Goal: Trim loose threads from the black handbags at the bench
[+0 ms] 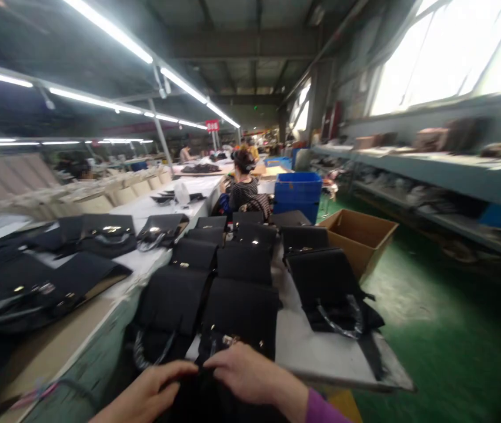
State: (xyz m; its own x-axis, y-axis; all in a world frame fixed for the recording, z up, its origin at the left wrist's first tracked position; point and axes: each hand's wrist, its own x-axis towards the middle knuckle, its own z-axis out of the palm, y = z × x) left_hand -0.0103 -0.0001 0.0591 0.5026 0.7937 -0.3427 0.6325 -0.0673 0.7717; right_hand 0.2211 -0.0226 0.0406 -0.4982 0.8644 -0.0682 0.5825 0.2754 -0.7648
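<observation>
In the head view, both hands meet at the bottom of the frame, over dark material at the near end of a table (301, 349) crowded with black bags. The left hand (147, 390) comes in from the lower left with its forefinger stretched toward the middle, the thumb just below it; the right hand (246, 373), in a purple sleeve (323, 408), lies palm down with its fingertips close to the left forefinger. Both look narrow in their grip, but I cannot tell whether either pinches the black cloth or merely rests on it. The nearest black bag (241, 305) lies flap up in the lower middle, its metal fittings right by the right hand — one more bag (169, 302) lies to its left, and another with a wrapped handle (325, 288) at the right corner of the table. The step in hand seems to be adjusting or straightening something at the near edge of that bag; a next move would call for a sure fingertip hold there, kept off the neighbouring handle (140, 352). Farther up, a cardboard box (360, 247) stands right of the table, and a seated person in stripes works near blue crates (297, 197).
</observation>
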